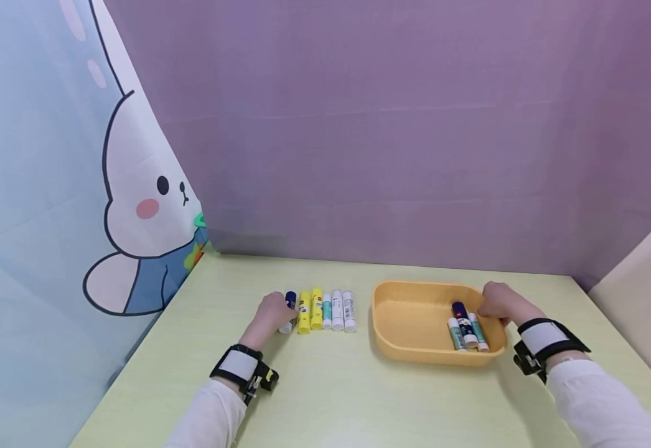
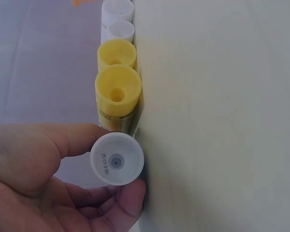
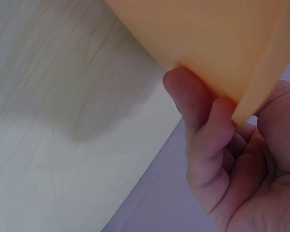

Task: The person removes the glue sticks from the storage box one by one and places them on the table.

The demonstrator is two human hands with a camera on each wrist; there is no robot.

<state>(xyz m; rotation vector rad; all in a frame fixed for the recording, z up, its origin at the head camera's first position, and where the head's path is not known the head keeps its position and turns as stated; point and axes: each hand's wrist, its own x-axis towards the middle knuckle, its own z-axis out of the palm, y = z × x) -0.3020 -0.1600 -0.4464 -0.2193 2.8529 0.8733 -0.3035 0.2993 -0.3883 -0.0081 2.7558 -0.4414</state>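
Note:
My left hand (image 1: 274,311) pinches a glue stick (image 1: 290,300) with a dark blue cap and white base, at the left end of a row on the table. In the left wrist view its round white base (image 2: 117,159) faces the camera between thumb and fingers. Beside it stand two yellow glue sticks (image 1: 310,311), then a small teal-and-white one (image 1: 327,312) and two white ones (image 1: 343,311). My right hand (image 1: 501,303) grips the right rim of an orange tray (image 1: 409,356), fingers under its outer wall. Inside the tray's right end lie a dark blue glue stick (image 1: 464,323) and two teal-and-white ones (image 1: 456,335).
The pale wooden table (image 1: 325,398) reaches back to a purple cloth (image 1: 393,137). A light blue curtain with a cartoon figure (image 1: 149,186) hangs at the left. A pale wall or cloth (image 1: 645,311) borders the right side.

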